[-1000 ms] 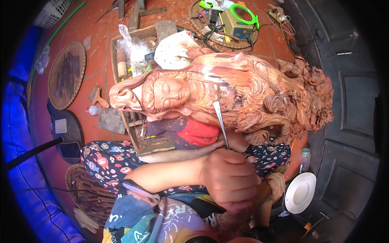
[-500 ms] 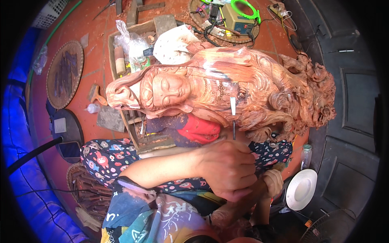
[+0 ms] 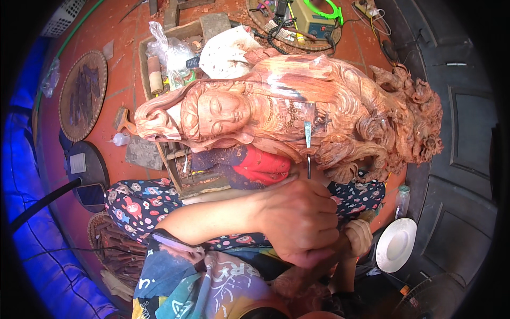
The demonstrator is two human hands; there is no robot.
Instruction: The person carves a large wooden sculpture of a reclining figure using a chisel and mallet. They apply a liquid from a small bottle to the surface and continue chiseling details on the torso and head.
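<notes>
A carved reddish wood statue (image 3: 287, 106) with a calm face and draped robes lies on its back, head to the left. My left hand (image 3: 300, 220) is closed round a chisel (image 3: 308, 143); its handle is hidden in the fist. The thin shaft and flaring flat blade point away from me, at the statue's robe below the chest. To the right, my right hand (image 3: 358, 236) is closed round what looks like a brown wooden mallet (image 3: 313, 268). Its thick end lies below my left fist, partly hidden. Red and dark cloth (image 3: 260, 167) with shavings lies under the statue's near side.
Behind the statue's head stands a wooden box (image 3: 142, 69) with plastic bags and a white cloth (image 3: 226, 53). Round trays (image 3: 101, 114) sit at left and far right, one bearing a power unit (image 3: 316, 26). A white lid-like disc (image 3: 396, 244) and glass jar (image 3: 402, 202) stand at right.
The whole view has shifted slightly. The chisel blade looks darker and less bright with glare. Both hands keep their grip in nearly the same places.
</notes>
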